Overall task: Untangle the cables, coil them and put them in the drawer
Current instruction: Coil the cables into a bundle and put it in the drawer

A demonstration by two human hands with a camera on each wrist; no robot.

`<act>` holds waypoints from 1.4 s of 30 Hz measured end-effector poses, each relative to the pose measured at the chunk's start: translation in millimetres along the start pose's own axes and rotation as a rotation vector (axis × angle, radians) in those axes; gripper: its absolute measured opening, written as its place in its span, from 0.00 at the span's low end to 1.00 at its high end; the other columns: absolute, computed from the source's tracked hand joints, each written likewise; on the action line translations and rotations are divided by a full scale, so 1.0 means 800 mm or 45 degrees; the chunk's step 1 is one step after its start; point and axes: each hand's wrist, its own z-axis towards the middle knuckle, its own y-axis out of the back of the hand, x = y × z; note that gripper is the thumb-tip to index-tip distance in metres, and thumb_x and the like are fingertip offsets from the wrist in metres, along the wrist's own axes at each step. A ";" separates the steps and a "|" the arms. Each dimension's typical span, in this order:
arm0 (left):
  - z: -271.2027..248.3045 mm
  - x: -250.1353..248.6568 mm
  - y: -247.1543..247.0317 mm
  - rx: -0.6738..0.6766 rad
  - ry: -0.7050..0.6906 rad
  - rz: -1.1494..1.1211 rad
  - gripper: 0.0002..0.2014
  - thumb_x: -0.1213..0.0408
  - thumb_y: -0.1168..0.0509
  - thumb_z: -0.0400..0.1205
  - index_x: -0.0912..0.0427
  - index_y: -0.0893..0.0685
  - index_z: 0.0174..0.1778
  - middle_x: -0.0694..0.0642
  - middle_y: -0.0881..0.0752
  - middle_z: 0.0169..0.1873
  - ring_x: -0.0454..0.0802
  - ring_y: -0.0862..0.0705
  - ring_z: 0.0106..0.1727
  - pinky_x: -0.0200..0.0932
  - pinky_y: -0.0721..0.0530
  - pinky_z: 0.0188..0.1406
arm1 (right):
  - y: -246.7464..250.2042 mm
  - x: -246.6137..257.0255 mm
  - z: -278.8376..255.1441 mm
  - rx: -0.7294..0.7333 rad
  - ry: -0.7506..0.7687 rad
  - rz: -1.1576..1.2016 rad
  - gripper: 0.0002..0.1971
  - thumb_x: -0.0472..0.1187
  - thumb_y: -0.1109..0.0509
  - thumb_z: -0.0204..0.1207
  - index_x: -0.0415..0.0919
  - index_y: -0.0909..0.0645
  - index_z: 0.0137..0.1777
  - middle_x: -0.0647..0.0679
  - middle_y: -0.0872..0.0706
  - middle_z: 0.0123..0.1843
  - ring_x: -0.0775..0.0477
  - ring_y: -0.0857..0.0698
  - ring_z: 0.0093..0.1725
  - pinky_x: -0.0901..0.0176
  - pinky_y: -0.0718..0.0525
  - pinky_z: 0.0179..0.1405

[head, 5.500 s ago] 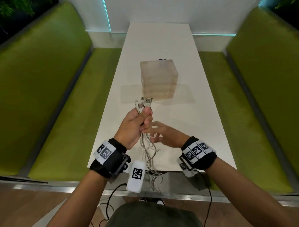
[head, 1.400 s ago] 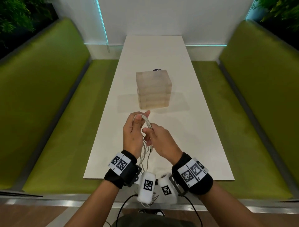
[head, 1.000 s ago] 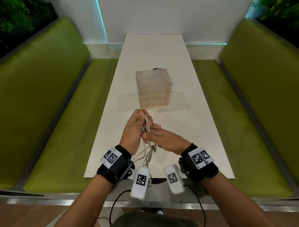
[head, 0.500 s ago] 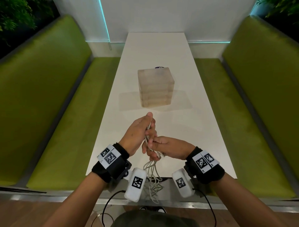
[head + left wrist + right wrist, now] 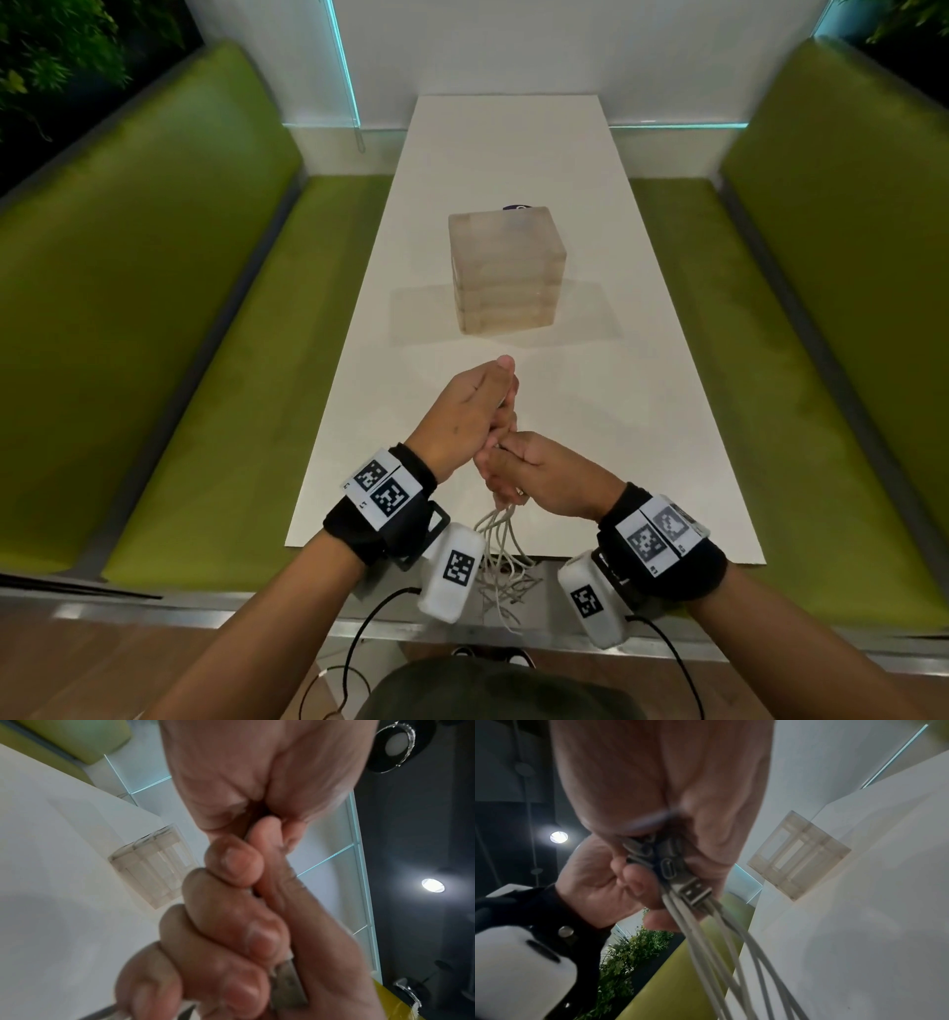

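A: Report the position of the cables.

B: The cables (image 5: 500, 545) form one grey-white bundle held above the near end of the white bench (image 5: 513, 154), low in the centre of the head view. The loose strands hang down past the bench edge between the two wrist cameras (they fan apart below the hands).

A: State of each grip?

B: The left hand (image 5: 472, 416) is closed around the upper part of the bundle, its fingers (image 5: 231, 860) curled tight. The right hand (image 5: 539, 480) sits just below and touches the left; its fingers are wrapped round the same bundle. In the right wrist view several metal connectors (image 5: 677, 874) are clamped together inside the two grips, with the strands leaving toward the lower right of the frame.

A: Location of the drawer?

B: The drawer unit (image 5: 506, 270) is a translucent cube with stacked fronts, standing on the bench at mid-frame, well apart from the hands. All fronts appear closed (the material is cloudy, so the contents cannot be read). A small dark object (image 5: 516, 207) shows just behind its top edge.

A: Surroundings?

B: Green seats (image 5: 179, 308) run along both sides of the bench.
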 end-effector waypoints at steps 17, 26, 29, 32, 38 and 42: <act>-0.022 0.033 -0.009 0.182 -0.165 -0.192 0.21 0.34 0.41 0.76 0.49 0.18 0.42 0.50 0.19 0.27 0.46 0.19 0.28 0.37 0.19 0.34 | 0.042 0.076 0.006 -0.372 0.245 0.531 0.14 0.46 0.46 0.86 0.39 0.29 0.42 0.49 0.32 0.24 0.48 0.31 0.24 0.64 0.27 0.24; -0.021 0.052 -0.013 0.117 -0.127 0.036 0.17 0.55 0.49 0.87 0.57 0.24 0.37 0.42 0.34 0.19 0.41 0.38 0.21 0.35 0.36 0.19 | 0.056 0.090 0.013 -0.521 0.277 0.671 0.12 0.42 0.45 0.86 0.37 0.27 0.44 0.51 0.31 0.24 0.52 0.31 0.23 0.59 0.24 0.27; -0.026 0.059 -0.010 0.115 -0.061 -0.024 0.17 0.52 0.48 0.85 0.58 0.28 0.35 0.42 0.36 0.19 0.40 0.40 0.20 0.33 0.37 0.18 | 0.057 0.092 0.013 -0.535 0.279 0.738 0.12 0.41 0.45 0.86 0.37 0.27 0.42 0.51 0.32 0.23 0.53 0.32 0.22 0.59 0.26 0.28; -0.026 0.065 -0.002 0.127 -0.050 -0.086 0.17 0.52 0.48 0.85 0.58 0.28 0.34 0.42 0.36 0.19 0.40 0.40 0.19 0.33 0.38 0.17 | 0.062 0.095 0.015 -0.545 0.305 0.780 0.13 0.41 0.45 0.86 0.38 0.27 0.42 0.51 0.32 0.24 0.53 0.33 0.22 0.60 0.27 0.27; -0.025 0.078 0.007 0.122 -0.082 -0.025 0.25 0.37 0.43 0.77 0.58 0.31 0.34 0.42 0.32 0.19 0.41 0.33 0.19 0.36 0.30 0.21 | 0.083 0.110 0.018 -0.541 0.385 0.733 0.13 0.43 0.45 0.87 0.39 0.27 0.42 0.51 0.31 0.24 0.53 0.32 0.23 0.60 0.27 0.27; -0.016 0.079 0.026 0.150 -0.057 0.085 0.23 0.42 0.48 0.82 0.59 0.31 0.35 0.42 0.31 0.20 0.42 0.31 0.19 0.44 0.23 0.28 | 0.096 0.113 0.021 -0.476 0.365 0.535 0.13 0.42 0.46 0.87 0.38 0.28 0.42 0.52 0.31 0.24 0.53 0.33 0.22 0.59 0.28 0.26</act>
